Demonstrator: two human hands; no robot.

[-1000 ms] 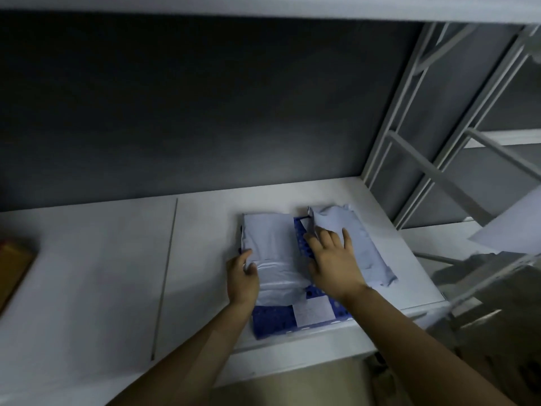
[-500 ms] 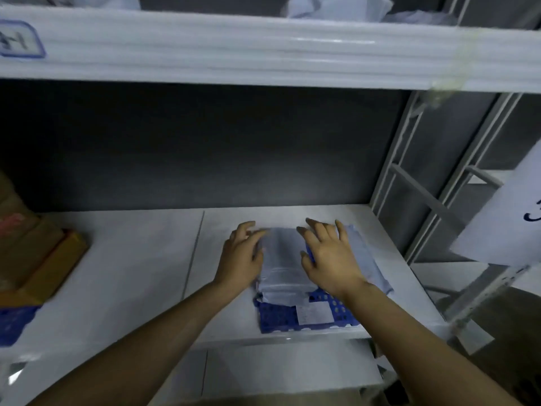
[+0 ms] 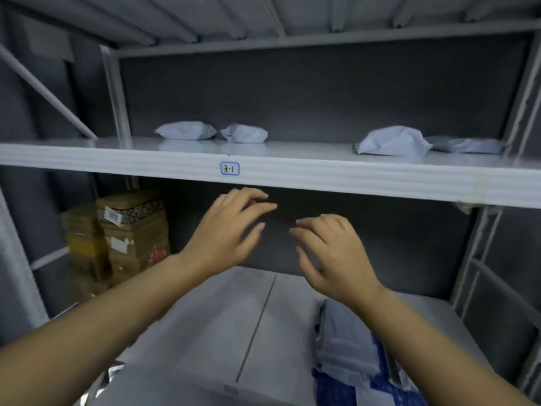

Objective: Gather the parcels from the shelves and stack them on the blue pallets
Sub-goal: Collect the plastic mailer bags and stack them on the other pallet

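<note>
My left hand (image 3: 227, 230) and my right hand (image 3: 330, 256) are raised in the air below the upper shelf (image 3: 292, 171), both empty with fingers loosely spread. Several pale plastic parcels lie on that upper shelf: one (image 3: 186, 131) and another (image 3: 244, 133) at the middle, a crumpled one (image 3: 392, 142) and a flat one (image 3: 468, 145) to the right. On the lower shelf, at the bottom right, a blue pallet (image 3: 336, 391) carries pale parcels (image 3: 345, 344) stacked on it.
Brown cardboard boxes (image 3: 131, 230) are stacked at the left of the lower shelf. A label reading 3-1 (image 3: 229, 169) sits on the upper shelf's front edge. Grey metal uprights (image 3: 117, 92) and braces frame both sides.
Both hands have let go of the parcels on the blue pallet and risen toward the upper shelf. The view has tilted upward, bringing the upper shelf's parcels into sight.
</note>
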